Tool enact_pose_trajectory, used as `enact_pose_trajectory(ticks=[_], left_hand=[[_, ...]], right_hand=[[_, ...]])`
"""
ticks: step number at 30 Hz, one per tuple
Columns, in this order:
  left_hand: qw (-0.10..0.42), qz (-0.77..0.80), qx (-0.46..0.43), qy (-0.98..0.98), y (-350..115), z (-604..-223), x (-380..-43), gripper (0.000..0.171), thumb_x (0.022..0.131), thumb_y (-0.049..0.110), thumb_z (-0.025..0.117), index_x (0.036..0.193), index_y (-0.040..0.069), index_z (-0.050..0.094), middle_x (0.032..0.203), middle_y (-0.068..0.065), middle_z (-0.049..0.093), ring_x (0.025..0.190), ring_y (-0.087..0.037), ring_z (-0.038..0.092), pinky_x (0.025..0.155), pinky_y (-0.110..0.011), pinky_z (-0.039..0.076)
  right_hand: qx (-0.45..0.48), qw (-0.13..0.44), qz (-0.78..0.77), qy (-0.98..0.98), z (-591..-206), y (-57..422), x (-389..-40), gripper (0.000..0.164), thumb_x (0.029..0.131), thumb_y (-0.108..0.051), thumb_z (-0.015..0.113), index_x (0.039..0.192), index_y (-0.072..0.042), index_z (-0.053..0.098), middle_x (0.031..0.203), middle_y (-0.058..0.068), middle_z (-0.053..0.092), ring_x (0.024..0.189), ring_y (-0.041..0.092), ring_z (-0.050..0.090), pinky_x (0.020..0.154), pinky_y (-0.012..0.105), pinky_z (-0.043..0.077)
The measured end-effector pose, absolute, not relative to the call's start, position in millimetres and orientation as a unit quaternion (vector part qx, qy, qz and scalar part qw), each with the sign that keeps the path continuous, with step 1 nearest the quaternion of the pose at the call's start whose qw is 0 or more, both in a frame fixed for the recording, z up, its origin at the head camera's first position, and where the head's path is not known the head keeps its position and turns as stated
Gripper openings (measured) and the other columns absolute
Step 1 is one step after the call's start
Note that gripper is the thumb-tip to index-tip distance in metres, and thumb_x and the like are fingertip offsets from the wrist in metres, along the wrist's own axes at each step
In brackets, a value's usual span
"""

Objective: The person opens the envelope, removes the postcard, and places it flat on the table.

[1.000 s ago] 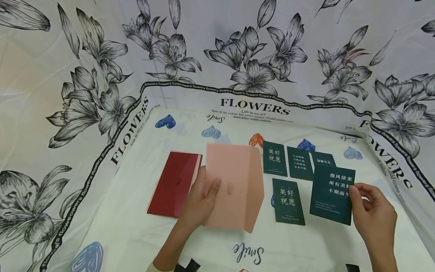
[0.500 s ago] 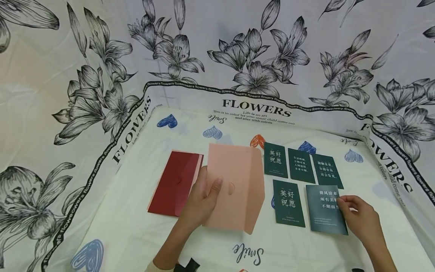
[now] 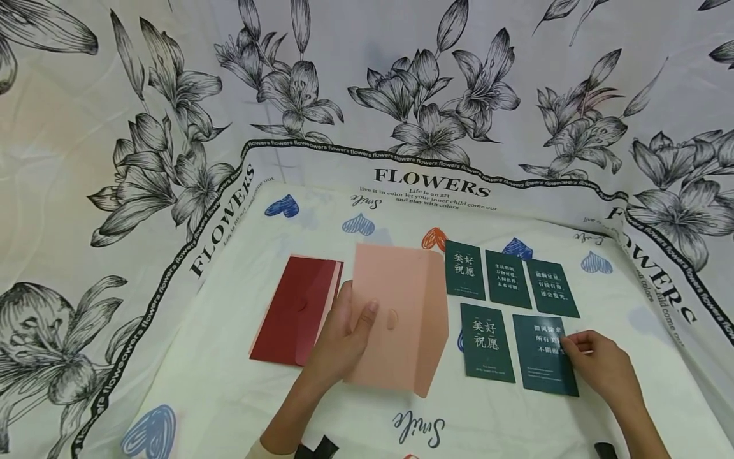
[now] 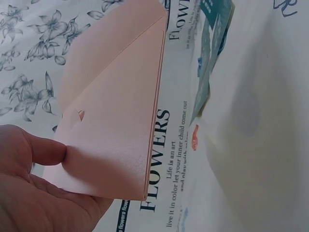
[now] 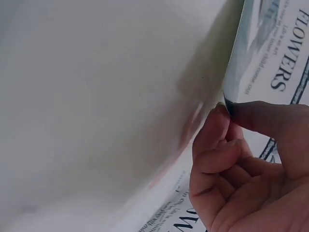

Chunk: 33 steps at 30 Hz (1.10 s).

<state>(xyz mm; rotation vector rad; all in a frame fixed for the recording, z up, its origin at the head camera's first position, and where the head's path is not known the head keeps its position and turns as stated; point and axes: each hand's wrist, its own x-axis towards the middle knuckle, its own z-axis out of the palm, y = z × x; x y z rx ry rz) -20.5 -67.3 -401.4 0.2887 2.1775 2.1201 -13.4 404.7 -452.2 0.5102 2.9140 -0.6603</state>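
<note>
My left hand [image 3: 338,344] holds a pink paper envelope [image 3: 384,280] by its left side, thumb on the face near a small half-round cut; its flap stands out to the right. The left wrist view shows the envelope [image 4: 111,130] raised and tilted. At the right, my right hand [image 3: 604,366] pinches the right edge of a dark green card [image 3: 541,366] printed with white Chinese characters. In the right wrist view, thumb and forefinger grip the glossy card [image 5: 241,58] at its corner. The card lies low over the cloth, beside another green card [image 3: 487,344].
Behind these, a row of green cards [image 3: 507,280] lies on the heart-printed white cloth [image 3: 229,408]. Left of the pink envelope rests a dark red envelope [image 3: 292,306] with a pink one showing beneath. A flower-patterned curtain [image 3: 321,83] hangs around the back and sides.
My right hand has lowered the green card and shifted it left, beside the front card, uncovering the rear right card. My left hand and the pink envelope have barely moved.
</note>
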Motion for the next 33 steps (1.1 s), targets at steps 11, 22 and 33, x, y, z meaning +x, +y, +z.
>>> enact_pose_trajectory(ticks=[11,22,33], left_hand=[[0.05,0.702,0.097,0.704,-64.9,-401.5,-19.0,0.045,0.11,0.021,0.058,0.151,0.018,0.038,0.131,-0.005,0.054,0.125,-0.022,0.053,0.107,-0.05,0.041],[0.058,0.699,0.094,0.707,-61.1,-403.2,-16.4,0.043,0.11,0.023,0.058,0.149,0.019,0.04,0.126,-0.006,0.057,0.119,-0.023,0.056,0.103,-0.048,0.044],[0.088,0.683,0.121,0.715,-41.7,-405.9,-8.2,0.039,0.111,0.032,0.056,0.145,0.022,0.042,0.121,-0.003,0.06,0.113,-0.02,0.059,0.099,-0.044,0.046]], right_hand=[[0.183,0.073,-0.213,0.957,-464.4,404.4,-16.5,0.036,0.103,-0.027,0.068,0.109,0.008,0.062,0.091,0.018,0.069,0.081,0.029,0.061,0.069,0.043,0.052],[0.093,-0.068,-0.223,0.968,-439.4,346.0,-4.4,0.027,0.106,-0.028,0.066,0.114,-0.002,0.067,0.094,0.011,0.069,0.079,0.022,0.06,0.058,0.027,0.049],[-0.11,-0.022,-0.479,0.871,-396.7,221.7,16.4,0.022,0.109,-0.02,0.062,0.129,-0.018,0.069,0.106,-0.006,0.077,0.085,0.012,0.072,0.072,0.029,0.06]])
